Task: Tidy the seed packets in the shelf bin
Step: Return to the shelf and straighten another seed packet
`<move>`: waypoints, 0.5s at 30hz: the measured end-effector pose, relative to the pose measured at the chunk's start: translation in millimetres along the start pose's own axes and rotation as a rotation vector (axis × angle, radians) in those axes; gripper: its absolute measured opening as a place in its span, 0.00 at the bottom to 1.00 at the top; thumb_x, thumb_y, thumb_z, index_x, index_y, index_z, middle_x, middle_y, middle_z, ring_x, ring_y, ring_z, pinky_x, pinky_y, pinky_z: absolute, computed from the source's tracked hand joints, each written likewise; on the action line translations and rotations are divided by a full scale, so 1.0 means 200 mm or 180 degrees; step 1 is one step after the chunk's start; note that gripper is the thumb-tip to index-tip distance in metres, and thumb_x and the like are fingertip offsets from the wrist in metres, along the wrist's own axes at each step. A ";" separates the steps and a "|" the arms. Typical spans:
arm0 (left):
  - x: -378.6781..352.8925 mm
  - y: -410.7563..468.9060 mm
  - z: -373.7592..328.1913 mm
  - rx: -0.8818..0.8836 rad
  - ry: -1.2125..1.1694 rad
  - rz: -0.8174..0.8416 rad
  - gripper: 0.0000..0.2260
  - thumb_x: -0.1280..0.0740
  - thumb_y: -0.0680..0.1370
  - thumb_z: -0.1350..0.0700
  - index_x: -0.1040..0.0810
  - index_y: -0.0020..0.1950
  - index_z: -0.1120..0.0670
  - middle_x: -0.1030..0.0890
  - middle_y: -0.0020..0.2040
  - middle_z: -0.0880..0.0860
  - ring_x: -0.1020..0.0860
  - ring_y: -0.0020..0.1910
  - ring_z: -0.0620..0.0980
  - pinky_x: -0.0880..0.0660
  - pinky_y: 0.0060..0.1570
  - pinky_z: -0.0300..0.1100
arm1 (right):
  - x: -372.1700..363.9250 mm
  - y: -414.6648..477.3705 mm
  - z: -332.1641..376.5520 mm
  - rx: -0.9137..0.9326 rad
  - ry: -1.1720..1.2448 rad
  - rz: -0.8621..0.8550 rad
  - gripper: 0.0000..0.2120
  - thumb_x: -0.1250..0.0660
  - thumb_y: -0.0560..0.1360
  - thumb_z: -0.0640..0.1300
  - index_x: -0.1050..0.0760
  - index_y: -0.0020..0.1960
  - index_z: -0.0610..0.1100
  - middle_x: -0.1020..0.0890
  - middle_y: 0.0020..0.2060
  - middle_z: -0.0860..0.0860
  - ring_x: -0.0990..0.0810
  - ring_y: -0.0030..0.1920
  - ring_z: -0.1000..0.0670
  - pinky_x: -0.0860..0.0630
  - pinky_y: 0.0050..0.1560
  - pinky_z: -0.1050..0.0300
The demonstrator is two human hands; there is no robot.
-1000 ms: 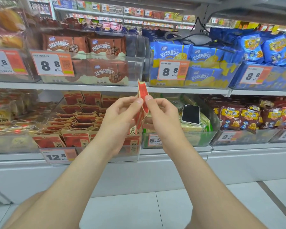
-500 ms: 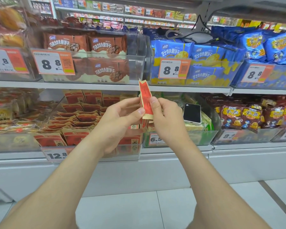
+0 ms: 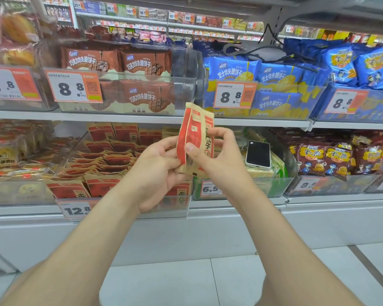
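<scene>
A flat, rectangular seed packet [image 3: 195,138] of creased tan paper with a matte red panel is held upright, its long axis vertical. It is in front of the right front corner of the clear plastic bin [image 3: 175,212]. Its lower half is pinched between the curled fingers [image 3: 164,149] of the left hand [image 3: 155,171] and the thumb and fingers of the right hand [image 3: 219,164]. Similar red-and-tan packets [image 3: 102,160] lie overlapped in the bin, whose front label [image 3: 75,210] reads "12.8".
</scene>
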State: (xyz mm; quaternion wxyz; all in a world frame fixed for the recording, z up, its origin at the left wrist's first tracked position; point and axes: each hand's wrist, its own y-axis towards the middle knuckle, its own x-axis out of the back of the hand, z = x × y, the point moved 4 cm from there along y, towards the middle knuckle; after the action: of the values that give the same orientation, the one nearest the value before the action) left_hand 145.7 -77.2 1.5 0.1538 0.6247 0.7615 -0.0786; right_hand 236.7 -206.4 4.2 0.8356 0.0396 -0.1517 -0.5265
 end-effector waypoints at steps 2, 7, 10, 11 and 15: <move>-0.02 -0.01 -0.01 0.0081 -0.0132 0.0134 0.19 0.46 0.87 0.68 0.26 0.76 0.60 0.16 0.67 0.61 0.17 0.67 0.59 0.18 0.65 0.55 | 0.02 -0.01 0.02 0.0085 -0.0094 -0.0214 0.39 0.17 0.66 0.62 0.34 0.69 0.60 0.22 0.62 0.55 0.18 0.60 0.58 0.17 0.61 0.48; -0.03 -0.02 -0.01 0.0041 0.0125 0.0081 0.16 0.38 0.88 0.56 0.26 0.75 0.59 0.14 0.65 0.58 0.15 0.64 0.59 0.17 0.63 0.53 | 0.03 -0.02 0.08 0.0314 -0.0566 -0.0407 0.38 0.16 0.68 0.59 0.29 0.73 0.56 0.18 0.56 0.61 0.18 0.56 0.62 0.18 0.59 0.54; -0.02 -0.01 0.01 -0.0090 -0.0063 -0.0337 0.15 0.35 0.86 0.61 0.28 0.72 0.62 0.13 0.61 0.60 0.13 0.60 0.59 0.14 0.57 0.52 | 0.02 -0.01 0.07 0.0261 -0.0207 0.0145 0.27 0.20 0.76 0.47 0.24 0.72 0.56 0.14 0.58 0.59 0.14 0.56 0.59 0.15 0.56 0.55; 0.00 0.00 0.01 -0.0122 -0.0166 -0.0516 0.15 0.34 0.86 0.61 0.27 0.72 0.63 0.13 0.60 0.61 0.13 0.60 0.59 0.14 0.56 0.53 | 0.03 0.00 0.05 0.0101 0.0080 0.0261 0.25 0.23 0.79 0.42 0.24 0.74 0.53 0.14 0.59 0.57 0.13 0.56 0.56 0.15 0.56 0.53; 0.05 0.00 -0.01 -0.0073 -0.0417 -0.0901 0.13 0.33 0.85 0.61 0.22 0.70 0.62 0.13 0.60 0.61 0.13 0.60 0.60 0.14 0.57 0.53 | 0.06 0.02 -0.01 -0.0645 0.0455 0.0409 0.12 0.30 0.83 0.38 0.18 0.67 0.41 0.11 0.54 0.47 0.12 0.56 0.46 0.15 0.57 0.51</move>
State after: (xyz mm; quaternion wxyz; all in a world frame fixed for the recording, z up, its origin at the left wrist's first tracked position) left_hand 144.3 -68.0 0.2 0.1977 0.5029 0.8311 -0.1313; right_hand 246.0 -214.7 4.7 0.8760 -0.0173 -0.0400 -0.4804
